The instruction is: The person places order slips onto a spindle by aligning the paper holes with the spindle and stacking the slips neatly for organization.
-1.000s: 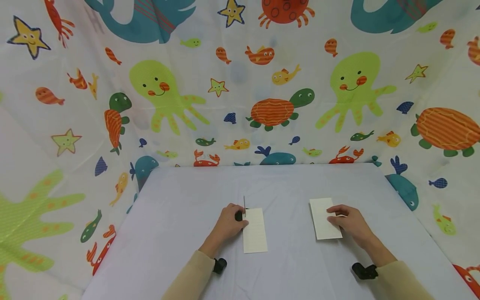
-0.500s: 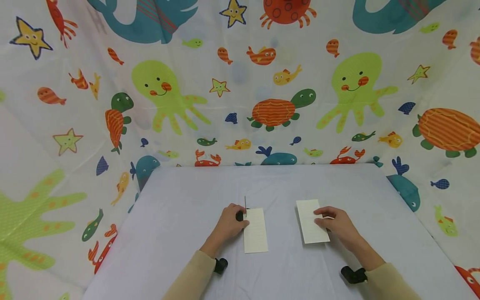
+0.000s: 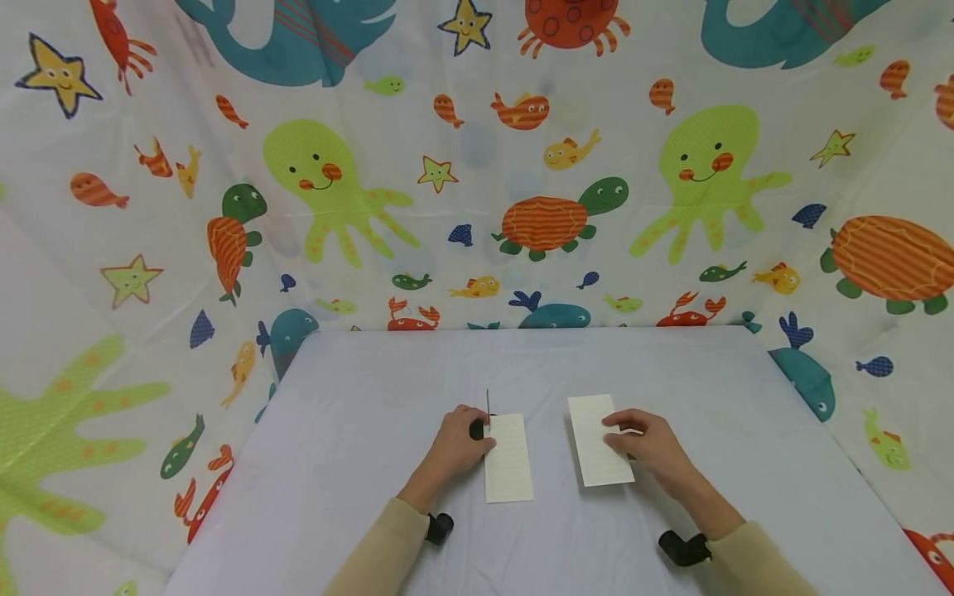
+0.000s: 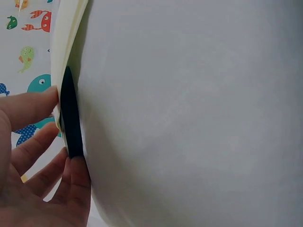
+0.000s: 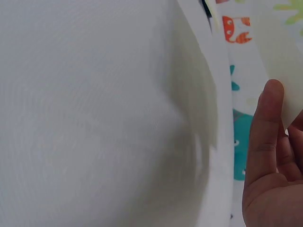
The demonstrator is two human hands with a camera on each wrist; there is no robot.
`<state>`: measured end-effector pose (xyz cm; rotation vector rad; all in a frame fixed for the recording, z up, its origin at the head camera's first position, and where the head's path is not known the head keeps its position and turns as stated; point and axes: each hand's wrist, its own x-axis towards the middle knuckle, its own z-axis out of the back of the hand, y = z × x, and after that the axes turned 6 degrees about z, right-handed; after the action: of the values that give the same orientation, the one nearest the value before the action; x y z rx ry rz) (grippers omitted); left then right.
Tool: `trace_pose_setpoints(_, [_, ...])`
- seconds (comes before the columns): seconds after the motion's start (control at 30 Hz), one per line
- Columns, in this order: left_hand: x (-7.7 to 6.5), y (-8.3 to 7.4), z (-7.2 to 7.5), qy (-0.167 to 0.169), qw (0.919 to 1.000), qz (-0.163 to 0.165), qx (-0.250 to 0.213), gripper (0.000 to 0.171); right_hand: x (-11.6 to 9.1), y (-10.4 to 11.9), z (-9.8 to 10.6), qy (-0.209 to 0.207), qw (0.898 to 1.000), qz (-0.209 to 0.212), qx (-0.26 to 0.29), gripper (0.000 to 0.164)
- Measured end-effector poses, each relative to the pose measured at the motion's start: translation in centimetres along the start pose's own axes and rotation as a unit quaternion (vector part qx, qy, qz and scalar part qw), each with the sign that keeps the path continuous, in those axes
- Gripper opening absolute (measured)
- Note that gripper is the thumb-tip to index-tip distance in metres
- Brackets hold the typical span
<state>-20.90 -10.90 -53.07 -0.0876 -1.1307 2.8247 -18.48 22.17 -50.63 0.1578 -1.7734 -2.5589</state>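
On the white table in the head view, my left hand (image 3: 456, 443) holds the left edge of a small cream stack of lined paper (image 3: 508, 463). A thin dark upright rod (image 3: 488, 406) rises at the stack's top left corner, and a black piece (image 3: 475, 429) shows between my fingers. The left wrist view shows a flat dark base-like thing (image 4: 72, 113) against the layered paper edge (image 4: 68, 38), with fingers around both. To the right, my right hand (image 3: 652, 447) pinches another lined paper sheet (image 3: 599, 447) by its right edge, tilted above the cloth.
White cloth (image 3: 373, 389) covers the table. Behind and beside it hangs a curtain (image 3: 417, 215) printed with sea animals. A black wrist camera (image 3: 440, 528) is on the left wrist, and another wrist camera (image 3: 684, 548) on the right.
The right hand has carried its paper sheet leftward, closer to the stack. The left hand, the stack and the dark rod have stayed where they were.
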Motion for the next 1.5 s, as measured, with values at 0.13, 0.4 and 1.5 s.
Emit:
trace_pose_setpoints(0.13, [0.0, -0.1, -0.1, -0.002, 1.0, 0.003, 0.001, 0.027, 0.1, 0.4, -0.7, 0.001, 1.0, 0.002, 0.005, 0.033])
trace_pose_setpoints(0.4, [-0.1, -0.3, 0.0, -0.004, 0.9999, 0.007, 0.006, 0.028, 0.4, 1.0, -2.2, -0.005, 1.0, 0.001, 0.006, 0.03])
trace_pose_setpoints(1.5, [-0.7, -0.4, 0.4, -0.022, 0.9997, 0.01, 0.0, 0.026, 1.0, 4.4, -5.6, -0.003, 0.997, 0.049, 0.067, 0.027])
